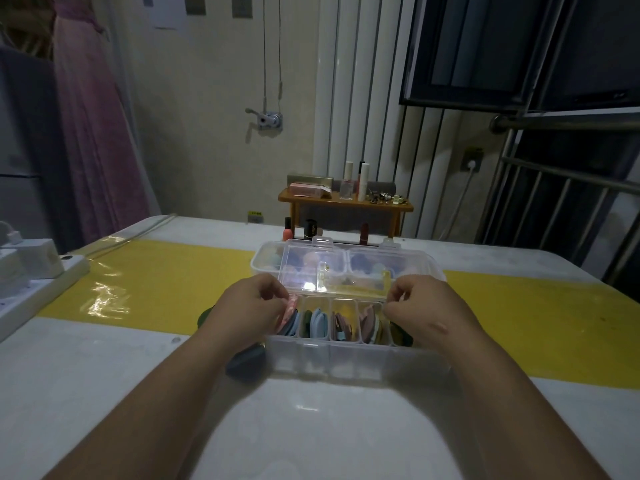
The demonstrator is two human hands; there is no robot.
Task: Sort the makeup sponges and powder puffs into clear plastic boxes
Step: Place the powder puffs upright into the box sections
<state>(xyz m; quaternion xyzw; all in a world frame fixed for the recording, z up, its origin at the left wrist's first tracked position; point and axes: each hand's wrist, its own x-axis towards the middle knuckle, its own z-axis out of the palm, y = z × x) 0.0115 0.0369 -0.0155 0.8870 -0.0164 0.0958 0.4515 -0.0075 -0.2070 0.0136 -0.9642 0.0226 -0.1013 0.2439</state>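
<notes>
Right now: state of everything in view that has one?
near box: open, compartments packed with puffs on edge
lid: raised, standing behind compartments
left hand: pinches pink puff at leftmost compartment
right hand: fingers curled at box's right end, grip unclear
rear box: holds sponges, lid unclear
dark puff: loose on table

— Where do we look from?
— From up on the person's head. We have only this one view.
— Which way do we face?
— Forward and down, along both arms, to the left hand [256, 306] and the right hand [424, 308] at the clear box [346, 358] on the table [104, 375].
— Are we near?
— Very near the hands: we can see the pink puff [290, 308] pinched by the left one. The wall [207, 98] is far back, and we see wide.
</notes>
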